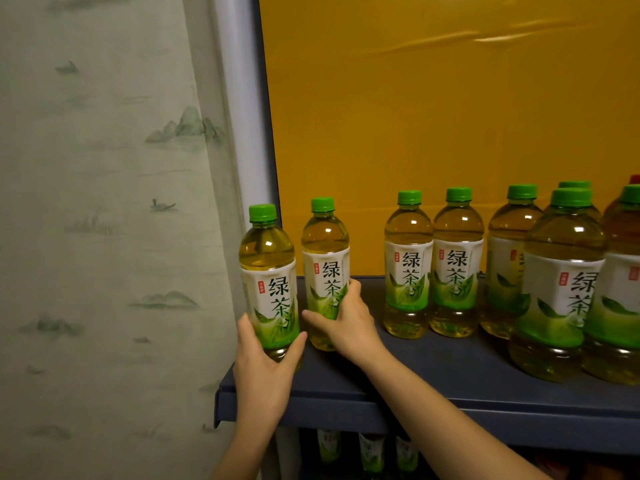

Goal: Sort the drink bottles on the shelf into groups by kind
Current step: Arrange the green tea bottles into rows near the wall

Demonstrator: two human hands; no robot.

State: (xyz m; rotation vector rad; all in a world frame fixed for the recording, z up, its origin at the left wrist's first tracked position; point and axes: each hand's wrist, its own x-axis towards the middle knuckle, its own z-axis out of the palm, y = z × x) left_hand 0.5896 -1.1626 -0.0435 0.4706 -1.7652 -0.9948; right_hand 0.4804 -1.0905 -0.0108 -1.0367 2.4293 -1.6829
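Two green-tea bottles with green caps stand at the left end of the dark blue shelf [433, 372]. My left hand [263, 372] grips the lower part of the leftmost bottle [268, 271], upright near the shelf's front left corner. My right hand [346, 323] wraps around the second bottle [325, 258] just to its right. Further right stand a pair of the same green-tea bottles [433, 265] and a tighter cluster of several more [554, 278]. At the far right edge a darker bottle with a red cap [634, 180] is mostly hidden.
A yellow back panel [450, 116] closes the shelf behind the bottles. A pale curtain with a landscape print [104, 202] hangs left of the shelf post [242, 116]. Bare shelf shows between the bottles I hold and the pair. More bottles [370, 452] stand on the shelf below.
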